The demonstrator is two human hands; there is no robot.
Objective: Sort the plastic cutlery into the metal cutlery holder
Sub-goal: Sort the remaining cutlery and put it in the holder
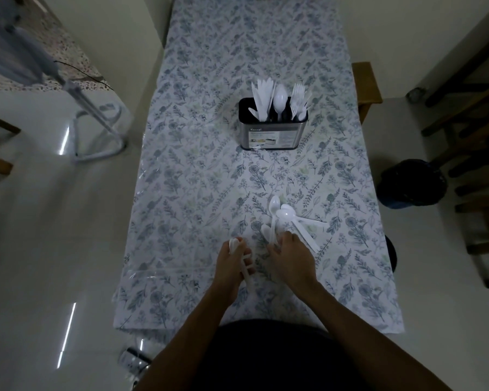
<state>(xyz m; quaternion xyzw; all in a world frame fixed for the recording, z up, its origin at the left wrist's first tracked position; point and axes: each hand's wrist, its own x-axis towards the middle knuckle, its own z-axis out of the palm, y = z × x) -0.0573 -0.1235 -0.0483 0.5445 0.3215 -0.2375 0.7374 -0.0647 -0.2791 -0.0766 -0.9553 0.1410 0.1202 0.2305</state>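
The left hand (233,259) is gripping a white plastic spoon (244,270); the right hand (290,256) is pinching another from the spoon pile (287,218) on the tabletop (187,179). Overlapping handles risk dragging neighbours off; the metal cutlery holder (273,134) is sitting well beyond.

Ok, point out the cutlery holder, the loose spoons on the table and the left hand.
cutlery holder (273,135): head view, on its front metal wall by the label.
loose spoons (285,214): head view, on a spoon bowl in the pile.
left hand (232,263): head view, on its back; it grips white spoons.
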